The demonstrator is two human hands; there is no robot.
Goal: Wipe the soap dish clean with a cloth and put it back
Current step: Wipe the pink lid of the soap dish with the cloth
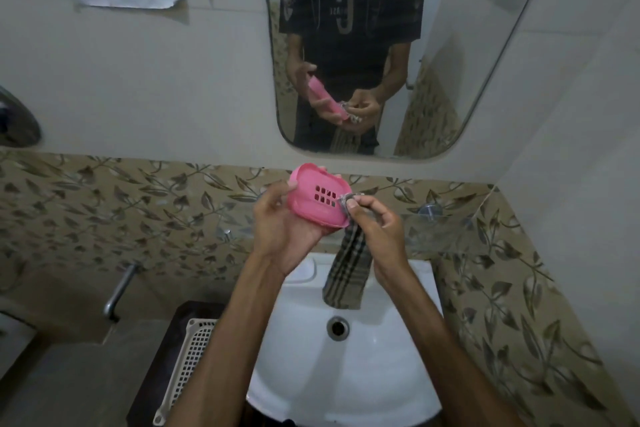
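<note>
Above sink [346,367], left hand [280,229] gripping soap dish [320,199] — cloth [346,274] alongside

A home bathroom: a white washbasin [346,357] with a round drain [337,328] sits below a wall mirror [450,45], backed by leaf-patterned tiles [138,204], with a metal tap [119,291] on the wall and a glass shelf [436,229] at the corner.

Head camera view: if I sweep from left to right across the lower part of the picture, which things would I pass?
Metal tap → white slotted basket → left hand holding the pink soap dish → checked cloth hanging from the right hand → glass shelf.
</note>
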